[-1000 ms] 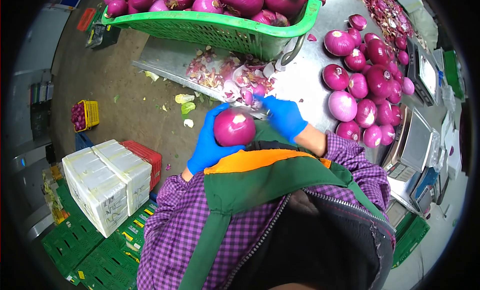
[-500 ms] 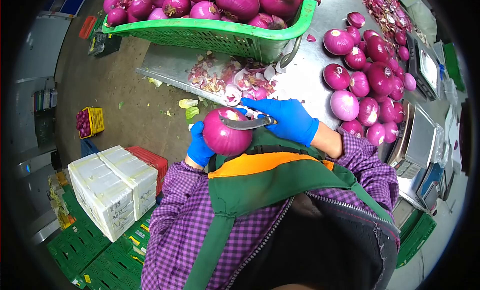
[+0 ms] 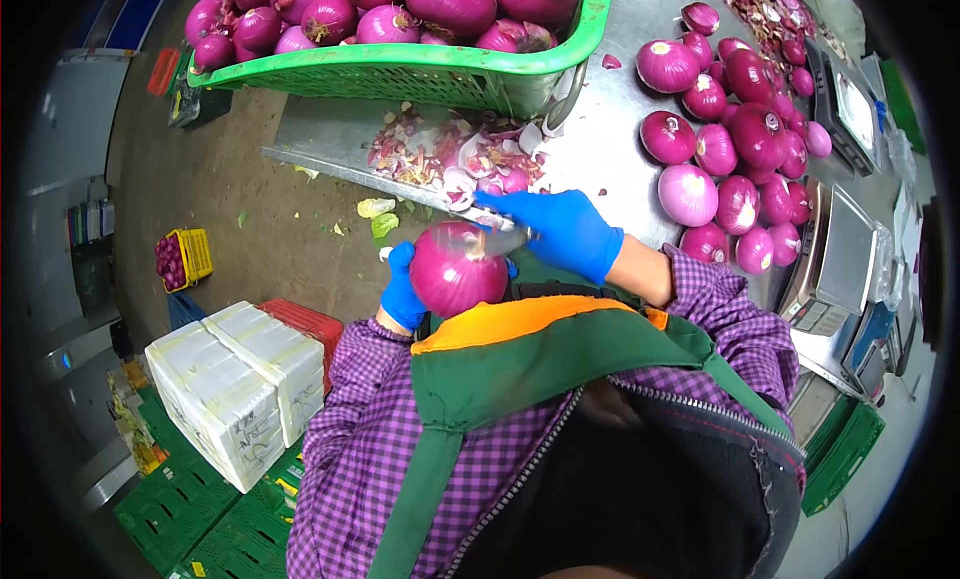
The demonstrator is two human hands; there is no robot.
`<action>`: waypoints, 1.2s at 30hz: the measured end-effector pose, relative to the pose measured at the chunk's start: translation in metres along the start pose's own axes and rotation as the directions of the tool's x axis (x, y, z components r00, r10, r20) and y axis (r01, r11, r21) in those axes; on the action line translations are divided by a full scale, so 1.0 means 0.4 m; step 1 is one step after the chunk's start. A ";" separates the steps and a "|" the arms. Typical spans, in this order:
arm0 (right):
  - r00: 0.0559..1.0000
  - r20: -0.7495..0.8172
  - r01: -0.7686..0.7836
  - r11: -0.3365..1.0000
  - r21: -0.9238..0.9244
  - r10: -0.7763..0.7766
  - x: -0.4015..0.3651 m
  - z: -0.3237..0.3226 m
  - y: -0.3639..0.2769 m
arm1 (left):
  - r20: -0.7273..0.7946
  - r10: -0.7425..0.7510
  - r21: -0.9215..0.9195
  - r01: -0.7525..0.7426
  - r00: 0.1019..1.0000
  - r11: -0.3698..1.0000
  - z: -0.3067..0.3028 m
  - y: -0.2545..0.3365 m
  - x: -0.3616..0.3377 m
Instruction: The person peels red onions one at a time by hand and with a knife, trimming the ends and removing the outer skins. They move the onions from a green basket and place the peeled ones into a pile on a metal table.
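I have the left hand (image 3: 402, 291) wrapped around an onion (image 3: 462, 281), just off the bench (image 3: 595, 129)'s near edge; the right hand (image 3: 572, 234), curled around a blurred knife (image 3: 510, 240), slants in at its top.

A metal table (image 3: 605, 129) bears red onions (image 3: 750, 144), peelings (image 3: 415, 154) and a green crate (image 3: 480, 87).

Onion (image 3: 460, 279): held lower against the apron than one second ago; pale end now at upper right.
Knife (image 3: 505, 241): blade, sharply seen half a second ago, now blurred over the onion's top.
Right hand (image 3: 570, 231): formerly apart from the onion, one second ago; now close beside it.
Left hand (image 3: 402, 289): now at the onion's left side, thumb no longer visible beneath.
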State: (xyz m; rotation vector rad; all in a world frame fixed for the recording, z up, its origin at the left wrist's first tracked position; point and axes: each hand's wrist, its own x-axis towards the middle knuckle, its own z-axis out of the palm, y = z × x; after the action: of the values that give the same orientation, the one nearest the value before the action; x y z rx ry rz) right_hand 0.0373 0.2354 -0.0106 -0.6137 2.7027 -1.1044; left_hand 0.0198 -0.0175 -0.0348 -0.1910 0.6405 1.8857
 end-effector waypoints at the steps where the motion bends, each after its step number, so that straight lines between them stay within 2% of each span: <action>1: 0.995 -0.092 -0.039 0.997 0.072 0.046 -0.007 0.022 0.055 | 0.001 0.000 0.002 0.000 1.000 1.000 -0.002 0.001 0.003; 2: 0.979 -0.179 -0.071 0.986 0.149 0.098 -0.017 0.042 0.094 | 0.123 0.002 0.032 -0.006 0.992 0.999 -0.007 0.001 0.004; 3: 0.976 -0.118 -0.169 0.977 0.128 0.184 -0.013 0.034 0.094 | 0.244 0.008 0.062 -0.024 0.970 0.998 -0.006 0.008 0.012; 4: 0.976 -0.117 -0.166 0.978 0.127 0.181 -0.005 0.034 0.090 | 0.244 0.012 0.062 -0.027 0.970 0.998 -0.004 0.012 0.018; 5: 0.972 -0.163 -0.065 0.856 0.512 0.172 -0.001 0.042 0.076 | 0.004 0.067 -0.107 -0.066 0.998 0.992 -0.001 0.009 0.020; 6: 0.959 -0.218 0.070 0.595 0.800 0.180 0.015 0.033 0.052 | -0.236 0.081 -0.252 -0.142 0.968 0.957 0.011 0.017 0.030; 7: 0.962 -0.240 0.125 0.564 0.816 0.133 0.030 0.023 0.026 | -0.297 0.108 -0.234 -0.182 0.949 0.955 0.059 0.040 0.042; 8: 0.961 -0.241 0.126 0.566 0.815 0.133 0.029 0.000 0.006 | -0.295 0.108 -0.234 -0.182 0.949 0.955 0.090 0.065 0.035; 9: 0.981 -0.098 -0.020 0.589 0.808 0.167 0.030 -0.027 -0.013 | -0.307 0.041 0.078 -0.018 0.951 0.997 0.112 0.096 0.023; 10: 0.977 0.046 -0.165 0.605 0.779 0.207 0.032 -0.042 -0.021 | -0.340 -0.018 0.377 0.154 0.940 0.913 0.123 0.114 0.016; 11: 0.955 0.136 -0.224 0.342 0.913 0.262 0.038 -0.011 0.002 | -0.305 0.091 0.594 0.114 0.948 0.796 0.128 0.108 0.005; 12: 0.957 0.136 -0.222 0.347 0.911 0.256 0.044 0.011 0.017 | -0.302 0.099 0.595 0.107 0.948 0.796 0.129 0.104 -0.001; 13: 0.950 0.220 -0.236 0.044 0.971 0.223 0.054 0.031 0.024 | -0.137 0.329 0.814 -0.083 0.934 0.575 0.129 0.099 -0.005; 14: 0.942 0.295 -0.246 -0.264 0.933 0.162 0.064 0.045 0.025 | 0.081 0.493 0.932 -0.242 0.866 0.271 0.129 0.092 -0.007; 15: 0.874 0.438 -0.360 -0.324 0.875 0.209 0.072 0.052 0.006 | 0.050 0.637 0.862 -0.355 0.770 0.361 0.131 0.068 0.015; 16: 0.877 0.436 -0.363 -0.319 0.875 0.199 0.080 0.054 0.008 | 0.051 0.644 0.865 -0.356 0.763 0.353 0.123 0.052 0.022; 17: 0.889 0.426 -0.391 -0.205 0.897 0.170 0.083 0.057 0.015 | -0.084 0.653 0.693 -0.427 0.753 0.581 0.112 0.035 0.020; 18: 0.898 0.417 -0.409 -0.087 0.909 0.141 0.082 0.055 0.021 | -0.213 0.620 0.453 -0.486 0.755 0.748 0.108 0.031 0.017; 19: 0.891 0.386 -0.441 0.249 0.862 0.241 0.082 0.028 0.030 | -0.242 0.587 0.341 -0.499 0.773 0.797 0.108 0.036 0.013; 20: 0.891 0.387 -0.441 0.255 0.860 0.236 0.081 0.035 0.037 | -0.241 0.593 0.340 -0.505 0.768 0.793 0.102 0.036 0.011; 21: 0.955 0.027 -0.221 0.652 0.725 0.294 0.085 0.034 0.023 | -0.247 0.576 0.351 -0.482 0.780 0.803 0.091 0.031 0.006; 22: 0.928 -0.324 -0.047 0.922 0.385 0.183 0.083 0.032 0.005 | -0.256 0.554 0.361 -0.453 0.792 0.815 0.082 0.023 0.000; 23: 0.966 -0.101 -0.198 0.932 0.303 0.238 0.055 0.002 -0.002 | -0.259 0.551 0.360 -0.450 0.793 0.817 0.075 0.012 -0.005; 24: 0.964 -0.100 -0.204 0.930 0.307 0.245 0.051 0.002 -0.009 | -0.272 0.547 0.379 -0.434 0.792 0.817 0.074 0.002 -0.007; 26: 0.980 -0.144 -0.118 0.985 0.127 0.136 0.052 0.003 -0.023 | -0.280 0.534 0.395 -0.411 0.798 0.822 0.076 -0.006 -0.002; 27: 0.984 -0.128 -0.116 0.989 0.093 0.128 0.056 0.000 -0.033 | -0.258 0.534 0.414 -0.407 0.805 0.814 0.080 -0.006 0.001; 30: 0.979 -0.053 -0.196 0.980 0.014 0.197 0.071 -0.001 -0.044 | -0.220 0.547 0.462 -0.407 0.808 0.788 0.081 -0.008 0.002; 32: 0.981 -0.062 -0.180 0.983 0.028 0.182 0.059 0.035 0.000 | -0.207 0.560 0.490 -0.410 0.802 0.769 0.075 -0.011 -0.003; 34: 0.984 -0.076 -0.160 0.986 0.040 0.162 0.049 0.030 0.018 | -0.123 0.628 0.531 -0.483 0.769 0.696 0.062 -0.011 -0.008; 35: 0.967 -0.031 -0.251 0.968 0.017 0.252 0.040 0.021 0.026 | -0.124 0.628 0.530 -0.484 0.768 0.696 0.060 -0.011 -0.012; 36: 0.940 0.011 -0.341 0.940 -0.009 0.341 0.032 0.011 0.029 | -0.168 0.550 0.421 -0.445 0.818 0.790 0.062 -0.009 -0.018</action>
State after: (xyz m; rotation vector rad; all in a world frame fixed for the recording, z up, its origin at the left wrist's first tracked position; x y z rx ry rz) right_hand 0.0235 0.2346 -0.0219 -0.1387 2.6649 -0.9935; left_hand 0.0300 -0.0097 -0.0120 -0.0446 1.3373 2.2217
